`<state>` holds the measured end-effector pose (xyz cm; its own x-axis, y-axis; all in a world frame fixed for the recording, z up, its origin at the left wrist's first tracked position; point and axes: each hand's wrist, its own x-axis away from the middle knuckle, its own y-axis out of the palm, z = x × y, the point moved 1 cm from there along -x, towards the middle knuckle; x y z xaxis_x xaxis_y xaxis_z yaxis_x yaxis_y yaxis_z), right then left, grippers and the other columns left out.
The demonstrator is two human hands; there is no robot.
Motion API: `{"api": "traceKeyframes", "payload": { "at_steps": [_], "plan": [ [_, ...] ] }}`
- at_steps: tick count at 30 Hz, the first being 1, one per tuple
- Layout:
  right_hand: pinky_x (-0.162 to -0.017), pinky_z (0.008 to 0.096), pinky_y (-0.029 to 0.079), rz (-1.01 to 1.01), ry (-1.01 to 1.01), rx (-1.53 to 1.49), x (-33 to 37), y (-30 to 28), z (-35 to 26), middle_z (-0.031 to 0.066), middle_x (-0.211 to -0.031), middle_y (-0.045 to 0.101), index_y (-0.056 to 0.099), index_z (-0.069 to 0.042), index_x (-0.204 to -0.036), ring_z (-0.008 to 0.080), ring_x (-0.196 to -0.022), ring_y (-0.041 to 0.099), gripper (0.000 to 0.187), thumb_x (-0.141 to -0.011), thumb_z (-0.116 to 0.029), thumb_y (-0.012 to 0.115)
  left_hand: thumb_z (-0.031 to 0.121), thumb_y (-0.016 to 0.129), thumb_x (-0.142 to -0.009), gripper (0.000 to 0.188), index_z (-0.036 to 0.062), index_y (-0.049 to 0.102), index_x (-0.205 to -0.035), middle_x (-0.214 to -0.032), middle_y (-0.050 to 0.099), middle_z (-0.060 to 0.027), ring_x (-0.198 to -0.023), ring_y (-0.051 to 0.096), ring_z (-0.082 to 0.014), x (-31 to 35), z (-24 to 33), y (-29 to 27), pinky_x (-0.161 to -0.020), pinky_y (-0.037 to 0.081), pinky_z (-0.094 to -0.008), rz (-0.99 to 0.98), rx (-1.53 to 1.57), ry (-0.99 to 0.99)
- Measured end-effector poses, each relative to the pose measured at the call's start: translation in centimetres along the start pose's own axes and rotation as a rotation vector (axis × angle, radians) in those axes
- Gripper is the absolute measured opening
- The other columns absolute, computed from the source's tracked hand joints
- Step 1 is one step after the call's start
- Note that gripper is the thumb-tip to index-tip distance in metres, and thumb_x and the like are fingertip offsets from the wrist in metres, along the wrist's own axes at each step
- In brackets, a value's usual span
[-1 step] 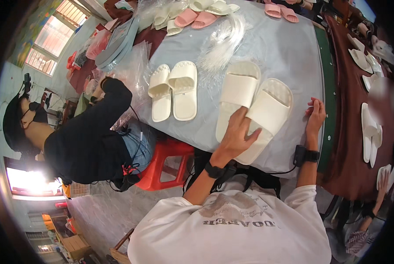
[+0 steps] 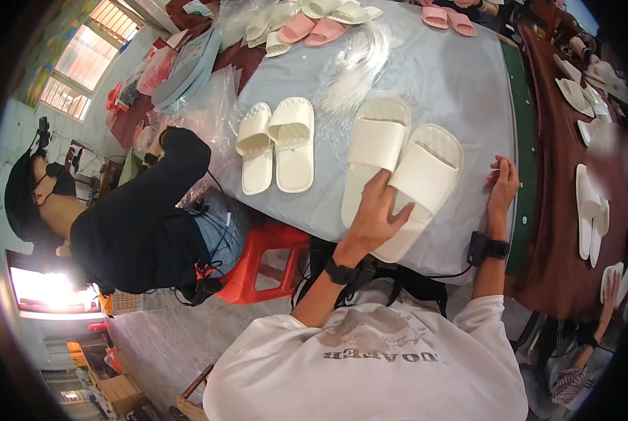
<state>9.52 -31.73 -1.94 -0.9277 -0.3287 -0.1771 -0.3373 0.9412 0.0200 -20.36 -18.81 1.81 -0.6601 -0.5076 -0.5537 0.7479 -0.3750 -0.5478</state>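
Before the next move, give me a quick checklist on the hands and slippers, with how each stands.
1. Left hand on the near cream pair: ok, it touches the slippers by their straps; how firm the grip is, cannot tell.
2. Near pair's far ends even: not ok, the left slipper reaches further from the person.
3. Near pair flat on the grey cloth: cannot tell whether it rests or is lifted.
4. Right hand free: ok, no item shows in it, by the table's right side.
5. Other cream pair apart from the near one: ok, cloth shows between them.
6. Main bundle of clear strands away from both hands: ok.
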Motion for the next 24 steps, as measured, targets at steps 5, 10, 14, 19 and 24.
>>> {"api": "traceKeyframes", "payload": {
  "at_steps": [5,10,14,19,24],
  "plan": [
    [-0.049,0.0229,0.041,0.05,0.022,0.068,-0.1,-0.7,0.0,-0.0002,-0.081,0.064,0.071,-0.005,-0.105,0.0047,-0.058,0.05,0.028,-0.108,-0.028,0.054,0.017,0.08,-0.088,0.043,-0.0078,0.057,-0.115,-0.141,0.046,-0.0326,-0.128,0.047,-0.0493,0.9,-1.6,0.8,-0.109,0.04,-0.052,0.013,-0.069,-0.067],
    [-0.049,0.0242,0.045,0.07,0.024,0.008,0.1,1.3,0.2,0.0025,-0.078,0.068,0.07,-0.003,-0.103,0.0063,-0.056,0.055,0.029,-0.107,-0.026,0.054,0.019,0.08,-0.088,0.043,-0.0073,0.058,-0.113,-0.139,0.048,-0.0319,-0.128,0.048,-0.0487,0.8,-1.4,0.3,-0.108,0.041,-0.0537,-0.069,-0.123,-0.051],
    [-0.051,0.0225,0.044,0.05,0.005,-0.077,0.2,1.0,0.4,0.0023,-0.079,0.068,0.07,-0.001,-0.103,0.0058,-0.057,0.056,0.026,-0.106,-0.023,0.056,0.023,0.077,-0.09,0.049,-0.007,0.059,-0.124,-0.141,0.048,-0.0311,-0.13,0.047,-0.0475,0.3,-1.7,0.8,-0.109,0.04,-0.053,-0.157,-0.138,-0.099],
    [-0.051,0.0211,0.044,0.043,0.019,-0.073,0.3,0.7,-0.4,0.0021,-0.08,0.068,0.07,-0.002,-0.103,0.0051,-0.057,0.056,0.024,-0.106,-0.021,0.056,0.028,0.07,-0.095,0.05,-0.0068,0.058,-0.129,-0.144,0.045,-0.0347,-0.131,0.045,-0.0504,-0.5,-0.6,1.0,-0.11,0.037,-0.0552,-0.261,-0.293,-0.092],
    [-0.052,0.0205,0.044,0.031,-0.008,-0.053,0.3,0.6,-0.5,0.0028,-0.08,0.067,0.07,-0.001,-0.102,0.0048,-0.057,0.055,0.024,-0.106,-0.02,0.055,0.029,0.069,-0.096,0.048,-0.0092,0.057,-0.123,-0.143,0.046,-0.0352,-0.13,0.045,-0.0506,0.5,-1.3,1.3,-0.11,0.037,-0.0555,-0.169,-0.258,-0.097]
  ]
}}
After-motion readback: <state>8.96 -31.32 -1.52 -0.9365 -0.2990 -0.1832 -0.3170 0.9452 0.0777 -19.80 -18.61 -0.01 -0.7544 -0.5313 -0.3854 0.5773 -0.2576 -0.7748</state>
